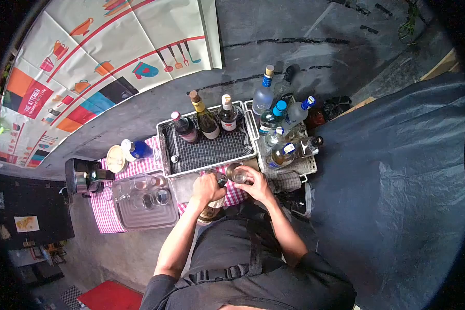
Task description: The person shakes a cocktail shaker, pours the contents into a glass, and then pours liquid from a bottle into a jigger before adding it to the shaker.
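Observation:
Over the checked cloth (pixel 236 197), my left hand (pixel 207 188) is closed. A dark, shiny piece shows at its thumb side, but what it grips is mostly hidden. Close to its right, my right hand (pixel 256 185) has its fingers wrapped round a small glass (pixel 239 176), whose round rim faces up. Below my left hand, near my body, part of a brownish-gold container (pixel 207 214) shows. Behind both hands is a white wire rack (pixel 207 168) with a dark mesh liner. Several corked or capped bottles (pixel 207 124) stand along its back.
On the right, a second white rack (pixel 310 166) holds several clear and blue-capped bottles (pixel 280 155). To the left, a clear tray (pixel 144 221) carries upturned glasses (pixel 161 196). Beyond it are a black and silver appliance (pixel 82 177), a blue bottle (pixel 141 150) and a cream bowl (pixel 117 158).

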A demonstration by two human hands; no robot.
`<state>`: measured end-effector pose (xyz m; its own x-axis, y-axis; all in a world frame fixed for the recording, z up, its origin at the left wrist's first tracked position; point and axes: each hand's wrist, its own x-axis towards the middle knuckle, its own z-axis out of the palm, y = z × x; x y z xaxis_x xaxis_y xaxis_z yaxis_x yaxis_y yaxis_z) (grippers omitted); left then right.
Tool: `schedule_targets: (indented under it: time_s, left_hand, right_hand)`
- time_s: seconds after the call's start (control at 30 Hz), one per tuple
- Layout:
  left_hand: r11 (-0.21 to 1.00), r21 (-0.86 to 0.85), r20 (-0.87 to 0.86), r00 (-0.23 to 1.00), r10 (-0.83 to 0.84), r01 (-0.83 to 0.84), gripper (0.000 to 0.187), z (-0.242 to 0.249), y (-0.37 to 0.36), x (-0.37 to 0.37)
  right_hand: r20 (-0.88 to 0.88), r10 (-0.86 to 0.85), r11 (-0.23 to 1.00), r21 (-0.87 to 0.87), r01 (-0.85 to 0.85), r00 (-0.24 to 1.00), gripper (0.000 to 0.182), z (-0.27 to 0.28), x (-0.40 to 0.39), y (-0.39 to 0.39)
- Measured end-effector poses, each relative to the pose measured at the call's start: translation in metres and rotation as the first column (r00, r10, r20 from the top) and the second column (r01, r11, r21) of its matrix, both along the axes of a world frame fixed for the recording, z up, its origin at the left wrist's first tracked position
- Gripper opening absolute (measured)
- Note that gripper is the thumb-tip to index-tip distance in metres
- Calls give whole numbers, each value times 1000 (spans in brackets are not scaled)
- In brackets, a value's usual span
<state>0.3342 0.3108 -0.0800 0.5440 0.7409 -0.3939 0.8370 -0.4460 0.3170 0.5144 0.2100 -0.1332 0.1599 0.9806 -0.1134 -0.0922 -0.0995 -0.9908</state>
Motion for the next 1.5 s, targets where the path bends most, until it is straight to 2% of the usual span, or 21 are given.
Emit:
schedule_targets:
  time_s: [0.1, 0.13, 0.17, 0.23, 0.3, 0.37, 0.43, 0.6, 0.7, 0.77, 0.8, 0.87, 1.0, 1.07, 1.17, 1.3, 1.37, 1.5]
  left_hand:
    - [994, 64, 77, 994, 79, -84, 43, -20, -4, -14]
    - [992, 47, 115, 987, 112, -118, 44, -28, -5, -18]
    - [988, 29, 152, 977, 146, -152, 45, -35, -5, -21]
    - [986, 23, 150, 976, 157, -163, 44, -28, -8, -23]
    - [985, 18, 147, 975, 168, -173, 44, -22, -10, -23]
    - [986, -23, 117, 979, 169, -168, 43, -18, -10, -24]
    - [985, -12, 115, 979, 170, -170, 43, -17, -11, -24]
    - [985, -17, 75, 982, 172, -171, 44, -19, -8, -25]
    - [990, -7, 66, 988, 139, -139, 45, -19, -6, -23]
    - [997, -26, 32, 997, 75, -74, 47, -16, -3, -19]
    - [997, -27, 33, 997, 70, -69, 47, -15, -3, -16]
    - [1000, 5, 21, 1000, 15, -15, 44, -10, -2, -10]
    - [999, -17, -17, 999, -51, 50, 42, 5, 3, 2]
    - [992, -79, -76, 992, -100, 94, 48, 7, 7, 6]
    - [991, -96, -162, 981, -106, 91, 39, 20, 8, 16]
    - [983, -142, -226, 963, -147, 117, 41, 19, 10, 19]
    - [971, -143, -287, 931, -224, 190, 43, 13, 10, 20]
    - [962, -179, -306, 917, -256, 208, 45, 19, 11, 22]
  right_hand:
    - [83, -28, 999, -35, 31, 996, 57, 3, 9, 1]
    - [324, -35, 999, -2, 38, 946, 58, 5, 11, 3]
    - [545, -48, 999, 33, 35, 837, 60, 6, 12, 4]
    - [590, -48, 998, -9, 66, 806, 61, 5, 11, 6]
    - [713, -14, 998, 59, -39, 701, 60, 0, 13, 10]
    - [736, 20, 999, 20, -50, 677, 62, -3, 9, 11]
    - [805, 79, 995, -31, -90, 588, 63, -1, 6, 13]
    - [823, 103, 993, -48, -112, 559, 63, 5, 3, 16]
    - [794, 95, 994, -39, -105, 600, 63, 18, 2, 15]
    - [587, 42, 997, 32, -75, 808, 59, 21, 0, 14]
    - [588, 38, 997, 32, -70, 808, 59, 21, 0, 14]
    - [459, 53, 992, 79, -100, 887, 53, 21, -3, 15]
    - [362, 37, 993, 90, -75, 931, 50, 10, -11, 14]
    - [377, 24, 992, 105, -68, 926, 50, 12, -12, 13]
    - [406, 10, 991, 119, -64, 914, 51, 15, -13, 12]
    - [418, 29, 991, 107, -81, 908, 54, 21, -11, 11]
    - [415, 32, 991, 107, -84, 909, 54, 20, -11, 11]
    - [429, 40, 989, 112, -97, 902, 56, 16, -11, 11]
